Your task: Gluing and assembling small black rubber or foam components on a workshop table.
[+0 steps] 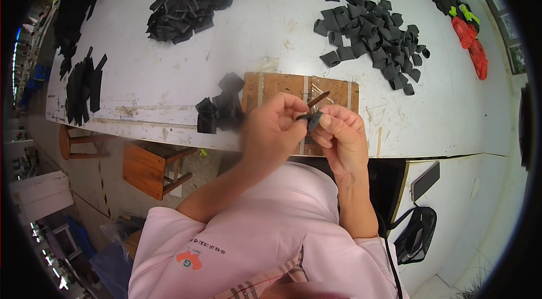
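Note:
Both hands meet over the brown board [271,84] at the table's front edge. My right hand [343,129] is closed, its thumb and fingers pinching a small dark grey fabric piece [311,120]. My left hand [275,124] is closed against the other side of this piece. A slim, dark brown, pointed tool [319,99] sticks out past the left fingertips, toward the upper right. The left fingers hide its other end, and its exact kind does not show. A few flat dark fabric pieces [221,106] lie just left of the board, partly behind my left hand.
On the white table [237,53], a heap of dark strips [195,0] lies at the back, folded dark pieces [375,33] at the right and more strips [84,89] at the left. Red bags [470,39] sit far right. A wooden stool [148,169] stands front left.

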Tool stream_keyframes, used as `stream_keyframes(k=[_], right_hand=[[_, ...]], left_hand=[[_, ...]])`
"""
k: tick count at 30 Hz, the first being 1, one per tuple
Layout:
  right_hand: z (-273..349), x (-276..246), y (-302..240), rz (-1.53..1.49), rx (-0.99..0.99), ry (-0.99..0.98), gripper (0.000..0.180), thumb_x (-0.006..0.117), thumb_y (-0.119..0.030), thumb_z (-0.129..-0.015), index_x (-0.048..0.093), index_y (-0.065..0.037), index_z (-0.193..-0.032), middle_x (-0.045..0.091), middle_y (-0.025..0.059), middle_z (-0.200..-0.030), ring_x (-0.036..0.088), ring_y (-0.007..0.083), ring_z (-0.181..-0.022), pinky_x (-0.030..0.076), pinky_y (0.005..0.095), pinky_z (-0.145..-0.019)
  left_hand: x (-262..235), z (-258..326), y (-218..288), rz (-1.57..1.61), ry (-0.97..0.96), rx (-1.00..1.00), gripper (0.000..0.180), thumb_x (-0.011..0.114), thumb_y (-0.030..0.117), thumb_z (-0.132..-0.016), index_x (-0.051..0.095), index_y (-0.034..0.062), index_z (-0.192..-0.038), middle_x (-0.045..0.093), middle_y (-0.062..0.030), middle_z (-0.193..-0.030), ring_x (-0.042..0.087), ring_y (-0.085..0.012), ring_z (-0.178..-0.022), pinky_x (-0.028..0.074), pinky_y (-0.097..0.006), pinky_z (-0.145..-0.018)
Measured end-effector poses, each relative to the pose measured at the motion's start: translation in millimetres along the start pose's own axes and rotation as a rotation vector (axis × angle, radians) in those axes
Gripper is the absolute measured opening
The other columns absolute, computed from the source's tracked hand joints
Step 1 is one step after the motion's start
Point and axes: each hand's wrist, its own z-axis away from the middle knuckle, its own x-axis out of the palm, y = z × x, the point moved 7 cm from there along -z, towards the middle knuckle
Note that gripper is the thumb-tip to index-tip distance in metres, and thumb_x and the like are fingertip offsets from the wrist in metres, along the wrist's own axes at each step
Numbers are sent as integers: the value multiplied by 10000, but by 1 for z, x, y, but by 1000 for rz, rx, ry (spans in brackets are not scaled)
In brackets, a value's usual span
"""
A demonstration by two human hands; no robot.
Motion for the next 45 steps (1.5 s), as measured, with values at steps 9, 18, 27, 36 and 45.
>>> stream_keyframes(k=[9, 18, 27, 36, 45], right_hand=[[4, 20, -27, 210, 3, -93, 185, 545, -181, -846, 530, -44, -723, 463, -32, -649, 359, 33, -528, 271, 169, -439], [-27, 36, -35, 277, -18, -359, 250, 538, -258, -856, 504, -67, -698, 385, -73, -576, 290, 16, -494, 225, 165, -431], [-26, 32, -34, 276, -74, -383, 222, 530, -238, -862, 533, -56, -734, 417, -71, -597, 345, 18, -537, 281, 173, -469], [18, 42, -81, 940, -885, -39, 347, 620, -295, -761, 564, 1, -934, 537, 89, -819, 500, 156, -644, 404, 242, -517], [26, 60, -83, 1049, -1048, -18, 314, 729, -61, -583, 581, -9, -855, 569, 100, -767, 541, 219, -647, 439, 286, -526]], left_hand=[[-8, -13, -4, 330, 48, -334, 129, 458, -42, -791, 523, -20, -900, 573, -100, -691, 357, -18, -335, 243, -180, -292], [17, -12, -3, 1241, -516, -517, 230, 362, 80, -896, 458, 7, -1092, 576, -130, -839, 285, -25, -317, 212, -169, -303], [14, -14, 1, 691, -359, -290, 276, 503, 45, -842, 454, 10, -1111, 551, -86, -886, 416, -35, -464, 332, -161, -428], [23, -19, 75, -342, -336, 582, 239, 616, -13, -739, 563, -42, -970, 580, -125, -907, 542, -180, -836, 427, -290, -754], [7, -22, 68, -101, -190, 515, 131, 614, -15, -728, 607, -4, -858, 604, -87, -839, 571, -144, -743, 450, -241, -676]])
